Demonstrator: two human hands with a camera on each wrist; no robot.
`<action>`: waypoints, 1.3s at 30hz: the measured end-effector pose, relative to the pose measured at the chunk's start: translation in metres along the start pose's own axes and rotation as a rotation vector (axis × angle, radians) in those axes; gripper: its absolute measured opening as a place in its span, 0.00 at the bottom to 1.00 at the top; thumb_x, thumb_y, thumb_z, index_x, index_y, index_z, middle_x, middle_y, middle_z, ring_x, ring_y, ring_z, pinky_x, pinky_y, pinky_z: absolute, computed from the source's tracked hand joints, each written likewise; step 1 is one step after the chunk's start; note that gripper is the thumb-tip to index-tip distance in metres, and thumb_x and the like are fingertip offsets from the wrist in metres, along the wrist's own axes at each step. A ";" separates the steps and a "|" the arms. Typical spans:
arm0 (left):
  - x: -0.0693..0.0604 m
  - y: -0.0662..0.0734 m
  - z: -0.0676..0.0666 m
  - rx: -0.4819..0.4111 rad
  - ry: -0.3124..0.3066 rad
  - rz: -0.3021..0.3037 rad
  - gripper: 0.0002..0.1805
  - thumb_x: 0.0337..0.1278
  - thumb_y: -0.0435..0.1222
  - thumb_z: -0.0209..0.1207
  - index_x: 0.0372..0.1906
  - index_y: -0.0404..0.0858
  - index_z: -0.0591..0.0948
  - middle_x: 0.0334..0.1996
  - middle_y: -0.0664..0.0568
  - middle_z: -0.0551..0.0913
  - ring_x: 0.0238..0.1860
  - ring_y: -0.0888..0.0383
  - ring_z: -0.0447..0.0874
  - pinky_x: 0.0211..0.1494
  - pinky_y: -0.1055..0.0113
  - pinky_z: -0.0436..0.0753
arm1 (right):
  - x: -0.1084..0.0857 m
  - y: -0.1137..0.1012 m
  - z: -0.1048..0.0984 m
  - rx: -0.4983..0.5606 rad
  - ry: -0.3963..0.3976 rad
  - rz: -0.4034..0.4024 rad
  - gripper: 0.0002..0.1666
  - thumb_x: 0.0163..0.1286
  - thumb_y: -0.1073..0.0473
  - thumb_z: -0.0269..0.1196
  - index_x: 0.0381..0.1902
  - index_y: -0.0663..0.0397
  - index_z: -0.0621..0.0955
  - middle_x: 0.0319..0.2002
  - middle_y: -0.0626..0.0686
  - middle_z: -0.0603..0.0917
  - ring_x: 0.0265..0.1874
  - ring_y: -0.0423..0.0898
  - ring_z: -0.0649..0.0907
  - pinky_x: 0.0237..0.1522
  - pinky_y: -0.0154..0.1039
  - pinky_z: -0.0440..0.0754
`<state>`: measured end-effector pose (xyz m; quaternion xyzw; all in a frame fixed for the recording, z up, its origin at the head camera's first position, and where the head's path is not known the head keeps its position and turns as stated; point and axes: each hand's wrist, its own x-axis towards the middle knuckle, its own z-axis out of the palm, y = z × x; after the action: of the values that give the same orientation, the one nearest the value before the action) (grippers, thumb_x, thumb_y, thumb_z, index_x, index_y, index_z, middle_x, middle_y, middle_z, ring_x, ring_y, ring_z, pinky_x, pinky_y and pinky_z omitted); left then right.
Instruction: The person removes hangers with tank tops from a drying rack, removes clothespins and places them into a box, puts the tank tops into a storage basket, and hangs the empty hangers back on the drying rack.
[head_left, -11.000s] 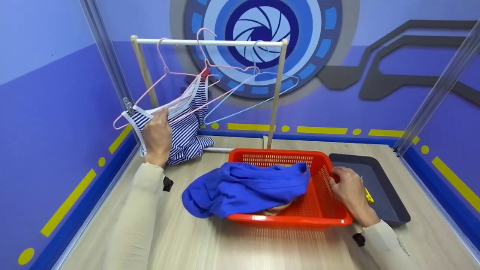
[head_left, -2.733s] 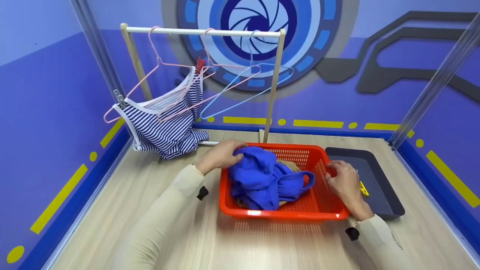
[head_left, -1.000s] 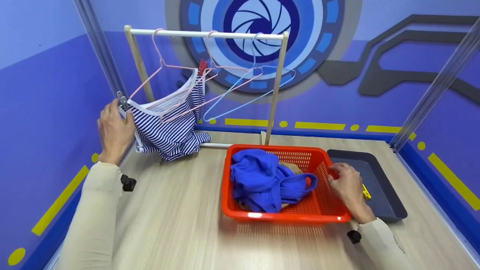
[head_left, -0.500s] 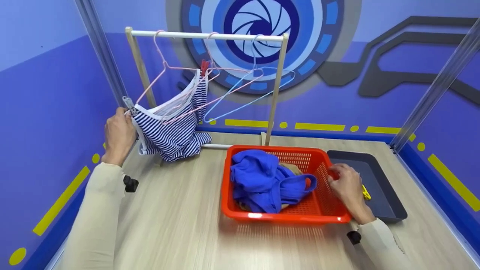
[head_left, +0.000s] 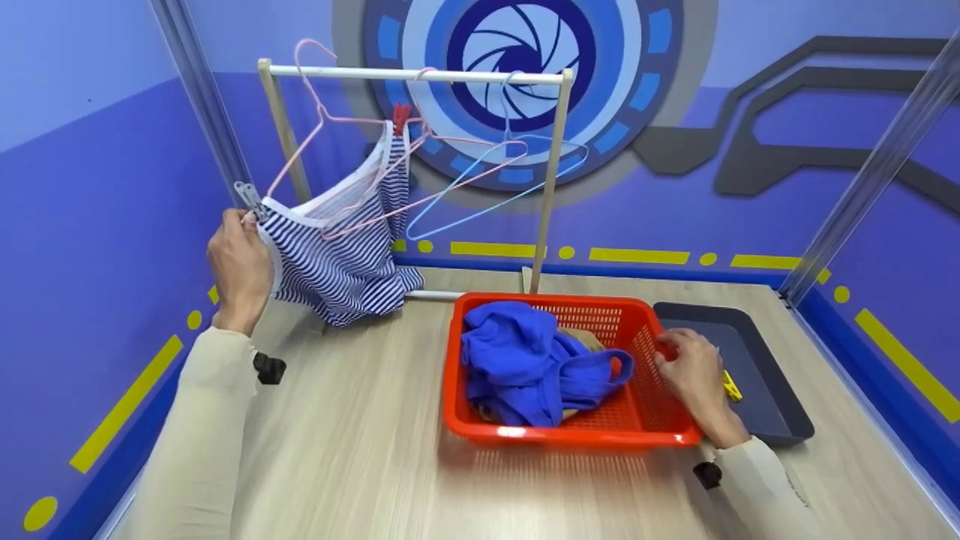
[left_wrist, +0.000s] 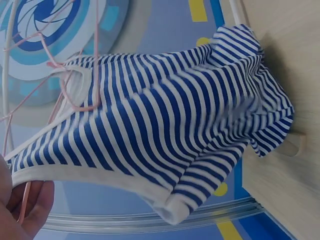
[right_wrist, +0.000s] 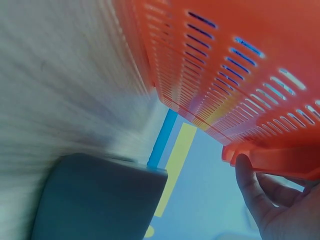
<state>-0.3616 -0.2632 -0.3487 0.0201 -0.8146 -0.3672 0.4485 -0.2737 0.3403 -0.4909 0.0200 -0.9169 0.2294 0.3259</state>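
My left hand [head_left: 241,270] grips the left end of a pink wire hanger [head_left: 319,112]; in the left wrist view the fingers [left_wrist: 37,207] curl round its wire. On it hangs a navy-and-white striped tank top [head_left: 337,262], fixed by a grey clothespin [head_left: 250,199] at the left strap and a red clothespin [head_left: 401,118] at the right. The hanger's hook stands above the rack's rod [head_left: 420,74]. My right hand [head_left: 694,371] holds the right rim of a red basket [head_left: 570,435], in which a crumpled blue garment [head_left: 517,360] lies over something tan [head_left: 581,337].
A second pink hanger [head_left: 472,176] and a light blue hanger [head_left: 495,199] hang on the rod. Right of the basket lies a dark grey tray [head_left: 765,375] with a yellow clothespin [head_left: 731,386]. Purple-blue walls [head_left: 112,262] enclose the wooden tabletop [head_left: 352,450].
Earlier the left hand gathered the blue garment into the basket, then moved to the hanger's left end. The hanger has just risen, its hook lifting off the rod. The right hand stays put.
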 end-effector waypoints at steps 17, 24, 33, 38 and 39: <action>-0.012 0.004 -0.050 -0.037 0.130 0.046 0.23 0.75 0.43 0.47 0.42 0.24 0.76 0.31 0.31 0.78 0.34 0.35 0.75 0.41 0.47 0.70 | -0.001 -0.002 0.000 0.000 -0.022 0.005 0.13 0.51 0.71 0.70 0.37 0.68 0.85 0.41 0.66 0.86 0.39 0.65 0.83 0.44 0.62 0.79; -0.023 0.005 -0.076 -0.016 0.194 0.040 0.22 0.75 0.42 0.48 0.42 0.22 0.77 0.32 0.30 0.78 0.34 0.36 0.75 0.41 0.47 0.68 | 0.000 -0.001 0.000 0.003 -0.006 -0.005 0.13 0.50 0.71 0.70 0.37 0.68 0.85 0.40 0.66 0.86 0.39 0.65 0.83 0.43 0.62 0.79; -0.034 -0.003 -0.111 -0.001 0.264 0.082 0.19 0.72 0.39 0.52 0.40 0.22 0.79 0.23 0.58 0.73 0.27 0.73 0.63 0.35 0.68 0.64 | 0.000 -0.002 -0.001 -0.007 -0.011 -0.011 0.14 0.50 0.71 0.69 0.37 0.68 0.86 0.40 0.66 0.86 0.39 0.65 0.83 0.44 0.62 0.79; -0.036 -0.012 -0.130 -0.014 0.253 0.035 0.20 0.72 0.40 0.52 0.41 0.23 0.79 0.25 0.78 0.66 0.25 0.76 0.60 0.33 0.77 0.60 | 0.000 -0.003 -0.002 -0.004 -0.014 -0.009 0.14 0.50 0.71 0.69 0.38 0.68 0.86 0.40 0.66 0.86 0.40 0.66 0.83 0.44 0.62 0.79; -0.036 -0.014 -0.134 -0.008 0.251 0.031 0.20 0.72 0.40 0.52 0.42 0.23 0.79 0.25 0.79 0.66 0.25 0.76 0.60 0.33 0.78 0.60 | 0.000 -0.003 -0.002 -0.004 -0.014 -0.010 0.14 0.50 0.71 0.69 0.38 0.68 0.86 0.40 0.66 0.86 0.40 0.66 0.83 0.44 0.62 0.79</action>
<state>-0.2439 -0.3379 -0.3391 0.0515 -0.7508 -0.3584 0.5524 -0.2723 0.3382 -0.4882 0.0253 -0.9195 0.2256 0.3208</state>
